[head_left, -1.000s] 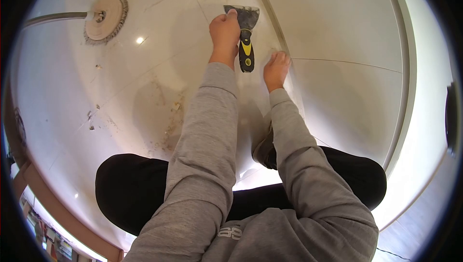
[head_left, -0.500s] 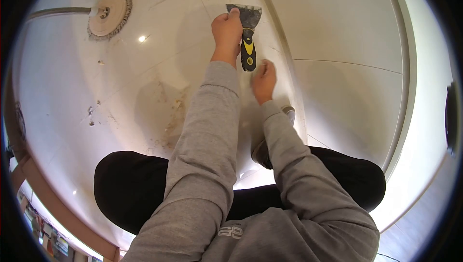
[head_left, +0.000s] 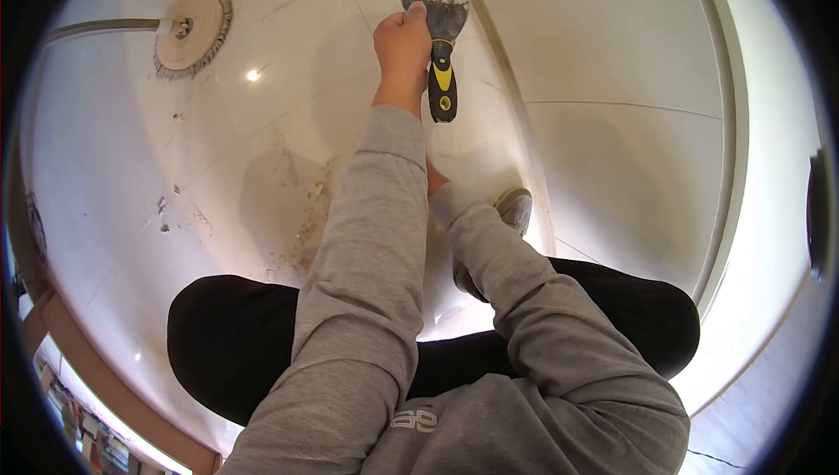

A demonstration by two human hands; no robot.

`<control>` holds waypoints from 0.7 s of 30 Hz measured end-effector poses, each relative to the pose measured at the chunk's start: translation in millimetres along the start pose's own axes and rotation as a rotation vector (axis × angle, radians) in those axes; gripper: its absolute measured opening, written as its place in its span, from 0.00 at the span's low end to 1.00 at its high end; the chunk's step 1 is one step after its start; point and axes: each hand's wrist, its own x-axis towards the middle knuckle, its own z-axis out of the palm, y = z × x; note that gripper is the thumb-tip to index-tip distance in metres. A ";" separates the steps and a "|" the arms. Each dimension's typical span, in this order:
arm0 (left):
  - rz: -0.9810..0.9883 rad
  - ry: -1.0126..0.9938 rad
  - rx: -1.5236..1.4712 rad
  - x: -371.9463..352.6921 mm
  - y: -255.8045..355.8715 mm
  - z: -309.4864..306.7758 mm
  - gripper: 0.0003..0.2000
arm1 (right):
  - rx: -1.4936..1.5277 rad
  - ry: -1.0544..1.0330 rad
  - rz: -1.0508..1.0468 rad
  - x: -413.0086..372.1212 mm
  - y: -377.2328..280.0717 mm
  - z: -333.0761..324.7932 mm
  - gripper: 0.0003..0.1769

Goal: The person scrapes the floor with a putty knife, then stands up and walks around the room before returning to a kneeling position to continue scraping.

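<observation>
My left hand (head_left: 403,48) grips a scraper (head_left: 443,82) by its wide grey blade, with the thumb lying across the blade's face. The black and yellow handle points back toward my body. Dark residue marks the blade. Behind my left forearm sits my right hand (head_left: 436,180); only a small part near the wrist shows, and its fingers are hidden by the grey sleeve.
A round mop head (head_left: 187,31) on a metal pole lies at the upper left of the pale floor (head_left: 288,117). Crumbs and brown smears (head_left: 310,204) mark the floor left of my arm. White panels (head_left: 629,160) rise on the right, beside my shoe (head_left: 516,210).
My right hand has moved left and back, from beside the scraper handle to behind my left forearm. The left hand and scraper have shifted slightly up and left in view.
</observation>
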 end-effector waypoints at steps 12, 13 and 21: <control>0.027 0.026 -0.051 -4.0 23.7 -3.8 0.21 | -0.922 0.505 0.631 21.3 119.9 -137.3 0.26; 0.023 0.018 -0.090 -6.5 25.2 -4.5 0.21 | -0.930 0.503 0.643 17.4 126.7 -139.4 0.26; 0.022 0.025 -0.005 9.2 16.8 -13.6 0.21 | -0.547 0.515 0.687 25.3 162.6 -154.1 0.16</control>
